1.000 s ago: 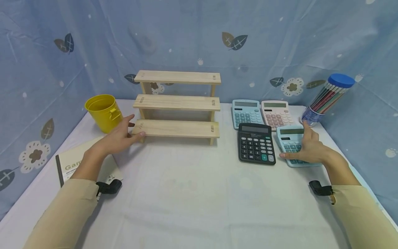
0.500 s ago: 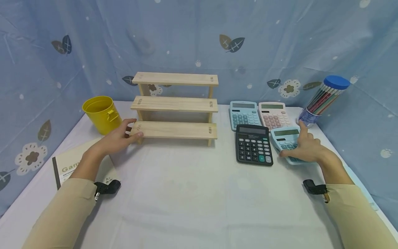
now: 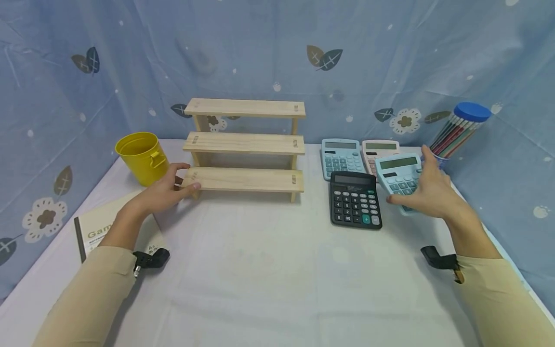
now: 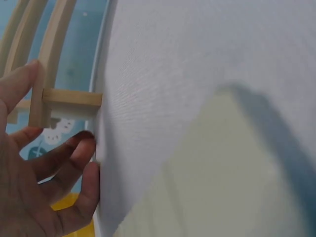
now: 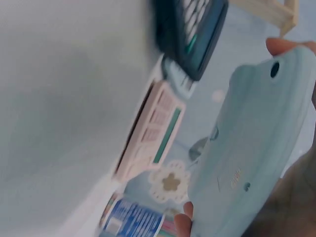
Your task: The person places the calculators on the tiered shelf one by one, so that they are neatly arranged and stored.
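Observation:
My right hand (image 3: 427, 193) grips a light blue calculator (image 3: 398, 174) and holds it tilted above the table; its pale underside (image 5: 252, 148) fills the right wrist view. A black calculator (image 3: 354, 199), another blue calculator (image 3: 341, 158) and a pink calculator (image 3: 378, 150) lie flat beside it. My left hand (image 3: 166, 191) holds the left end of the lowest step of a three-step wooden rack (image 3: 244, 144), thumb on top and fingers by the leg (image 4: 64, 101).
A yellow metal cup (image 3: 140, 158) stands left of the rack. A notebook (image 3: 93, 231) lies at the table's left edge under my left forearm. A blue-lidded tube of pencils (image 3: 457, 130) leans at the back right. Blue patterned cloth walls surround the white table (image 3: 269, 270).
My right hand has taken hold of the light blue calculator and lifted it off the table, up and slightly back. The left hand has stayed on the rack.

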Tool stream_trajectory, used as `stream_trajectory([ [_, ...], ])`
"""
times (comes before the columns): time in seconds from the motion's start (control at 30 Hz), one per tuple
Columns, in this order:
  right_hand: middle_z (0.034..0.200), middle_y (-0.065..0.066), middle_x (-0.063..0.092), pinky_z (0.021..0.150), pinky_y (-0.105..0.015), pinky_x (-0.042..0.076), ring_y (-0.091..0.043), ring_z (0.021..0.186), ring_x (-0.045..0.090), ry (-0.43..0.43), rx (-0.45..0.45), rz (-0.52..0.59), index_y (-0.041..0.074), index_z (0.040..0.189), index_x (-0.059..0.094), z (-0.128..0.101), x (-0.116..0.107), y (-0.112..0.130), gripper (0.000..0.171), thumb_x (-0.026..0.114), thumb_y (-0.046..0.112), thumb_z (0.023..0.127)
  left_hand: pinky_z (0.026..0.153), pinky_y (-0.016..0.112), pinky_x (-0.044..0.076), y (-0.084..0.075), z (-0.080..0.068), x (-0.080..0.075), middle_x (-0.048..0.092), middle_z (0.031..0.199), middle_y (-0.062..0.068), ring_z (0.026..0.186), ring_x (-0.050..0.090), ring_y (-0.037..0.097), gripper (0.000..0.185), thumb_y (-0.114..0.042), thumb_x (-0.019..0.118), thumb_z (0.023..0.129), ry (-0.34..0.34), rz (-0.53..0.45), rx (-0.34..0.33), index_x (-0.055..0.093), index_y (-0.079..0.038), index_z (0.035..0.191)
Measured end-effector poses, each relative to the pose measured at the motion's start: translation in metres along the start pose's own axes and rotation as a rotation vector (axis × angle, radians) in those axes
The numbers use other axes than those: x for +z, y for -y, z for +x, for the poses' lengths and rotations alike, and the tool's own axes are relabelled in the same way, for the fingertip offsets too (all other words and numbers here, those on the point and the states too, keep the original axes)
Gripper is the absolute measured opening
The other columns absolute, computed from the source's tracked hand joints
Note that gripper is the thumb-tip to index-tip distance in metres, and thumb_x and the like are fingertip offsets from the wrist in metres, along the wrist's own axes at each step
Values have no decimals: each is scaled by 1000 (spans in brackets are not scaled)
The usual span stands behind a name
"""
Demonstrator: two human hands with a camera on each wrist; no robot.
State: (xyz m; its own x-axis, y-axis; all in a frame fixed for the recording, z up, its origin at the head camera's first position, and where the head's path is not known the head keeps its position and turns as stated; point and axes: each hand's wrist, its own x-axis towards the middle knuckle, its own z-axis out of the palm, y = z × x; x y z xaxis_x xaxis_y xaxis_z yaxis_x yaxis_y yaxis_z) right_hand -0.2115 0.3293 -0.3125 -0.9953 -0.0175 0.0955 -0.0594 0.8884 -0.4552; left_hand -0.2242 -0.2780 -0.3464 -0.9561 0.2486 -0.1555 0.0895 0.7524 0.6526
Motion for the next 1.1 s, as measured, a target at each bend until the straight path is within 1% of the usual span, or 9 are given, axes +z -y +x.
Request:
stream_trajectory([
  [0.07,151,-44,19,98,-78,25,-64,122,30,-25,-18,3,6,160,-21,0,1,6,145,91,35,72,95,51,48,0,0,-1,47,142,32,125,52,42,88,-56,54,103,18,-11,-9,4,-13,161],
  [0.17,153,-43,19,94,-75,29,-64,121,31,-52,-29,13,9,161,-20,1,2,16,144,91,34,73,101,57,44,0,0,-2,43,144,32,130,48,43,89,-57,53,103,37,-25,-18,2,-15,161],
  [0.33,152,-39,25,99,-74,26,-59,120,34,-84,-85,36,11,162,-17,3,1,31,141,90,30,72,109,64,36,0,1,-2,39,147,31,135,42,45,91,-60,53,102,52,-46,-33,-1,-19,161],
  [0.5,156,-37,23,92,-75,28,-60,124,29,-90,-100,56,16,163,-15,6,-1,46,140,91,30,73,110,64,35,0,2,-2,39,147,31,136,41,45,91,-60,54,101,51,-63,-39,-1,-20,162],
  [0.67,162,-33,19,93,-77,31,-60,130,27,-78,-140,81,21,164,-15,11,-2,61,140,91,28,73,109,63,37,2,0,-1,39,147,31,135,42,44,92,-60,54,101,53,-69,-54,-2,-20,162],
  [0.8,168,-28,10,99,-81,27,-63,139,19,-26,-185,91,24,162,-20,19,-4,74,141,90,31,74,108,62,37,3,-1,-2,36,149,31,136,40,44,91,-60,53,101,54,-79,-66,-3,-21,162],
  [0.87,169,-27,8,99,-82,26,-63,139,19,-8,-209,91,25,161,-22,22,-6,81,142,90,32,74,108,62,37,3,0,-2,35,149,31,136,40,43,92,-61,54,101,54,-84,-71,-3,-22,162],
  [1.0,169,-26,9,100,-79,28,-61,139,20,1,-249,97,28,160,-22,28,-8,94,142,91,30,73,110,62,36,0,2,-2,37,149,29,136,42,43,95,-64,55,99,58,-90,-86,-3,-23,162],
  [1.1,170,-24,8,103,-78,27,-61,144,15,6,-274,113,27,161,-20,31,-8,102,141,90,29,73,111,63,35,-1,3,-2,37,149,29,137,41,44,95,-64,55,99,63,-91,-96,-3,-24,162],
])
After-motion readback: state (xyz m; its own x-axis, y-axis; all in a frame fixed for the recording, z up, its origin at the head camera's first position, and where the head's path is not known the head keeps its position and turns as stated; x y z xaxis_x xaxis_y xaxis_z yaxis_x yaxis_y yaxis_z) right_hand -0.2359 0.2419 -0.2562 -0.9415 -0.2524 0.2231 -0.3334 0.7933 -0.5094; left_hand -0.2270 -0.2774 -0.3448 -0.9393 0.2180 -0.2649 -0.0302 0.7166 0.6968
